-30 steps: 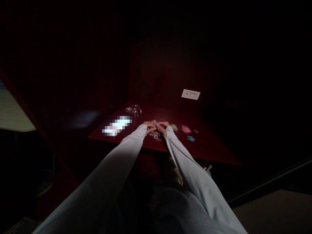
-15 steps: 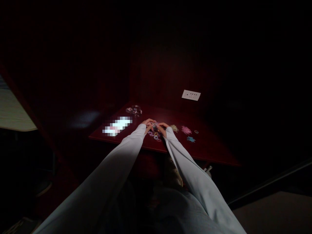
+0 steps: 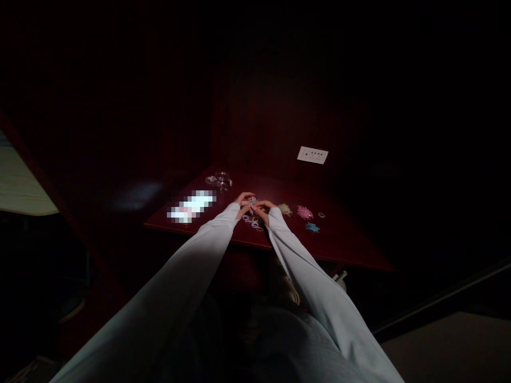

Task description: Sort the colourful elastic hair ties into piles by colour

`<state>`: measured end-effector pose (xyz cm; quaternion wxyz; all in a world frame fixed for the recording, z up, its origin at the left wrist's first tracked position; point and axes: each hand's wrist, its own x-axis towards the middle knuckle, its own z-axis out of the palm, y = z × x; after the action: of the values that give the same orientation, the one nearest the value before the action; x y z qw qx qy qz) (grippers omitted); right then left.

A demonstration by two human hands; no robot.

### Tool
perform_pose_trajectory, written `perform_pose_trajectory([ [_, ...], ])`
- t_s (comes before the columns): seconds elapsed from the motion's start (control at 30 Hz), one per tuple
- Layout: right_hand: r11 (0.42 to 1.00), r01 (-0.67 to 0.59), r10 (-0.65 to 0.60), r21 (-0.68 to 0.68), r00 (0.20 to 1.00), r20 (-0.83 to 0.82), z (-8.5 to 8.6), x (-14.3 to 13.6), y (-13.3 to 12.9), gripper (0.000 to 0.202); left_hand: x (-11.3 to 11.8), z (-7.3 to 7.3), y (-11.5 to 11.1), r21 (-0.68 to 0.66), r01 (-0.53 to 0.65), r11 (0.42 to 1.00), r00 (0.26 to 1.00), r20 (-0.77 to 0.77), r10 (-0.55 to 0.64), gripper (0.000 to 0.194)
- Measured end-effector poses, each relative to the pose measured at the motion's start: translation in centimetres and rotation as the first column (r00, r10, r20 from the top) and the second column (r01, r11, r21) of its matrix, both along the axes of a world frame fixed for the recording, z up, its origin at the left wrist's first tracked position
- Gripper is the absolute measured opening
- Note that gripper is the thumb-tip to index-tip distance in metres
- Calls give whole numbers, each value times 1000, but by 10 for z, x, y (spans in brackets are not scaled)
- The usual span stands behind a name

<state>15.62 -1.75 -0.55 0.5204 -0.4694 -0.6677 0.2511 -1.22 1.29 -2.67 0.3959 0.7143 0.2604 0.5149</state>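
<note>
My left hand (image 3: 244, 201) and my right hand (image 3: 263, 208) meet over the dark red table, fingertips almost touching. Both hands have their fingers closed in a pinch; whatever lies between them is too small to make out. Beneath and around the fingers is a loose heap of coloured elastic bands (image 3: 254, 225), with purple, white and yellow loops showing. Part of this heap is hidden by my hands. Just right of my right hand lies a pale yellow pile (image 3: 285, 210) of small thin pieces.
Farther right are a pink pile (image 3: 305, 212), a blue pile (image 3: 312, 227) and one single band (image 3: 321, 215). A clear jar (image 3: 222, 182) stands at the back left, behind a bright blurred-out rectangle (image 3: 194, 206). A white socket plate (image 3: 313, 155) is on the back wall.
My right hand has shifted slightly left, closer to my left hand. A greyish patch seen between the fingers earlier is now mostly covered. The piles stay put.
</note>
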Motion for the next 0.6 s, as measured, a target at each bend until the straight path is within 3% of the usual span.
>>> perform_pose_trajectory([
  [0.13,998,-34,28,-48,994,-110,-3,-5,0,52,0,3,-2,10,2,1000,1000,-12,-2,49],
  [0.37,992,-40,23,-120,990,-139,6,-4,-3,48,0,6,-2,-8,-3,1000,1000,-24,3,43],
  [0.6,993,-68,55,-99,990,-129,4,-3,-4,49,1,5,2,-30,-27,999,999,-26,26,38],
])
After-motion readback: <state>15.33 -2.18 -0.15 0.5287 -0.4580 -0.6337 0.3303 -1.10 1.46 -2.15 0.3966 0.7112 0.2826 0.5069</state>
